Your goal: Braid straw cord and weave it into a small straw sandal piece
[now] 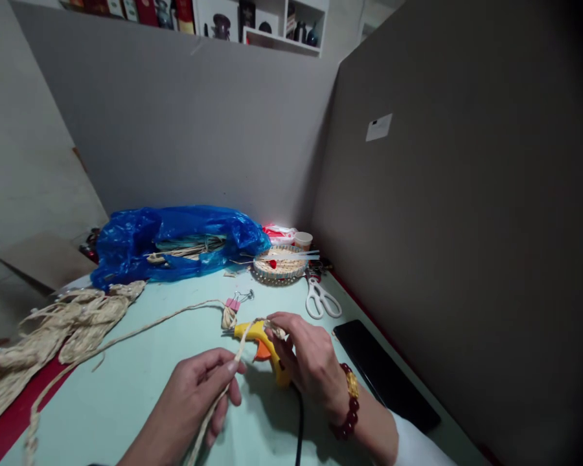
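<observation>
A twisted straw cord (243, 344) runs between my hands. My left hand (201, 387) pinches it between thumb and fingers, and its loose length hangs down past the palm. My right hand (307, 356) is closed on the cord's far end, where a small pale bunched part shows at the fingertips. Under that hand lies a yellow hot glue gun (278, 370) with an orange trigger, its nozzle to the left and a black cable (300, 421) trailing toward me. Just beyond the nozzle, a pink binder clip (232, 304) grips a small straw piece.
Woven straw pieces (90, 320) lie at the left, and more cord (140, 333) crosses the table. A blue plastic bag (136, 239) holds straw at the back. Behind my right hand are a round woven basket (279, 277), white-handled scissors (315, 299) and a black phone-like slab (379, 369). Grey partitions enclose the table.
</observation>
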A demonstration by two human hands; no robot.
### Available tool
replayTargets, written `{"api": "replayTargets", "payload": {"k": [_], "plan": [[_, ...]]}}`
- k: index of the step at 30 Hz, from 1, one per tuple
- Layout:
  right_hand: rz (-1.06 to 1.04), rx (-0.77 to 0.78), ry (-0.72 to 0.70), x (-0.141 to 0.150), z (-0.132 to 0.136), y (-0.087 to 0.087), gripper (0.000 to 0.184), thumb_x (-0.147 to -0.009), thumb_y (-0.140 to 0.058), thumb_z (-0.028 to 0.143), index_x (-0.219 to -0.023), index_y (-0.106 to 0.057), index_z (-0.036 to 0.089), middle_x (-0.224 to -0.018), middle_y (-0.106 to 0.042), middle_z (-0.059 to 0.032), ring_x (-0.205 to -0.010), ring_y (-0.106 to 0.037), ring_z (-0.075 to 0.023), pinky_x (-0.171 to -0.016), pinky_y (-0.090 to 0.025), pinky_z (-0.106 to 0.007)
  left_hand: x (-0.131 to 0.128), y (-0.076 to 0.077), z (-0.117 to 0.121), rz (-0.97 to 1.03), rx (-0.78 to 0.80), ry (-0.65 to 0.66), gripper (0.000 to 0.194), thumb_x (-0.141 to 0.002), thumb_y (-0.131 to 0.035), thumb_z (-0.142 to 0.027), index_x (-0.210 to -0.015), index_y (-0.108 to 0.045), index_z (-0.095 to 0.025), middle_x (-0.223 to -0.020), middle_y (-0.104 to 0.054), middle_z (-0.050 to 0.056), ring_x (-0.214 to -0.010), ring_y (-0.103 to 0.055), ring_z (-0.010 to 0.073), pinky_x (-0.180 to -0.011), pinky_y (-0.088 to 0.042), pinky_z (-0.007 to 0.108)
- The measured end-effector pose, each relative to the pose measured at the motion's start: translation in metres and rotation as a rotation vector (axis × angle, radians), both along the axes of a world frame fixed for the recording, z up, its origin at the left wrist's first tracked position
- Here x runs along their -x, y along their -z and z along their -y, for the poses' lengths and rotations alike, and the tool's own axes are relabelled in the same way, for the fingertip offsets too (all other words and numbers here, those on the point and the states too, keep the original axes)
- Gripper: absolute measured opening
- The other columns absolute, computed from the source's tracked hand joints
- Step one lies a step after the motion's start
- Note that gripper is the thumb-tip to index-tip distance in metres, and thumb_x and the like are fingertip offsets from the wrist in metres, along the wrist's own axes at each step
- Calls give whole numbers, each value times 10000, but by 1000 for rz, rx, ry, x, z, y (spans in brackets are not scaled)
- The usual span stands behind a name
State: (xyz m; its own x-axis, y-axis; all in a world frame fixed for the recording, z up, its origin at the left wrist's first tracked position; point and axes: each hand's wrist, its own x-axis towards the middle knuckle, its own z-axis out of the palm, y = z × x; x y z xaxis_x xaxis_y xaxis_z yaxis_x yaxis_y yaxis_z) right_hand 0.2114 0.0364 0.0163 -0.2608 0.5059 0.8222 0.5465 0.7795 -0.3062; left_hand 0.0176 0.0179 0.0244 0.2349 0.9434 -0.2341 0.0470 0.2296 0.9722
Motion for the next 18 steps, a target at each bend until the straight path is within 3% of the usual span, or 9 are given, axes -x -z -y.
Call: {"api": "replayTargets", "payload": {"k": [3, 7, 13, 18], "plan": [[108, -137, -50, 1, 6, -4, 165, -970, -493, 55, -1105, -587, 72, -960, -748, -178, -883, -731, -236, -724, -597, -315, -9, 2, 1, 15, -5, 12, 399, -806, -658, -549, -745, -634, -155, -546, -646, -10, -320, -446, 57, -301, -360, 159], [248, -267, -69, 4, 13, -8, 227, -947, -471, 35, -1105, -622, -29, -962, -760, -249, -815, -743, -275, -637, -612, -356, -13, 7, 4, 30, -4, 63, 443, -829, -616, -584, -719, -625, -155, -362, -566, -24, -282, -457, 75, -332, -357, 164], [379, -381, -80, 10, 17, -8, 248, -887, -506, 22, -1020, -672, -105, -923, -762, -301, -632, -718, -287, -454, -548, -365, -10, 10, 4, 69, 25, 118, 512, -854, -585, -590, -1038, -674, -120, -480, -672, 14, -362, -581, 123, -408, -413, 202], [428, -388, -81, 11, 16, -7, 282, -886, -456, 14, -997, -687, -103, -933, -761, -307, -609, -711, -276, -428, -523, -349, -6, 6, 8, 143, 52, 173, 436, -864, -628, -485, -1152, -675, -161, -559, -679, -10, -447, -618, 139, -496, -455, 228]]}}
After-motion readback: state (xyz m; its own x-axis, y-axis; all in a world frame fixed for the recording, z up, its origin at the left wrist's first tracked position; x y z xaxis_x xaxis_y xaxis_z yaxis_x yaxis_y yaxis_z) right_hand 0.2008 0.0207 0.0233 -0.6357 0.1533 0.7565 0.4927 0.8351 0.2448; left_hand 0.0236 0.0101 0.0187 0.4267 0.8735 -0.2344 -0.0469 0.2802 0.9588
